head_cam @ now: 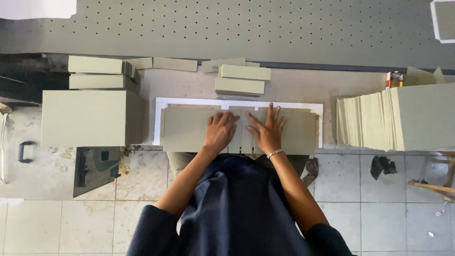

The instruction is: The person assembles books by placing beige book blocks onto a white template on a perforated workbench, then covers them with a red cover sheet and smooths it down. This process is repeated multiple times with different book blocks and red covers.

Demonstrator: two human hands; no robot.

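on grey boards (189,130), both hands (244,132)

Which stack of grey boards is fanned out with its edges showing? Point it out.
The stack at the right end of the bench. Its sheets lean sideways, showing many thin edges; the block at the left is squared up and the two small piles lie flat.

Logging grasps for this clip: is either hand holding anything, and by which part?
Nothing is gripped. The left hand and right hand press flat, palms down, on the middle of the grey-green board pieces laid inside the white frame.
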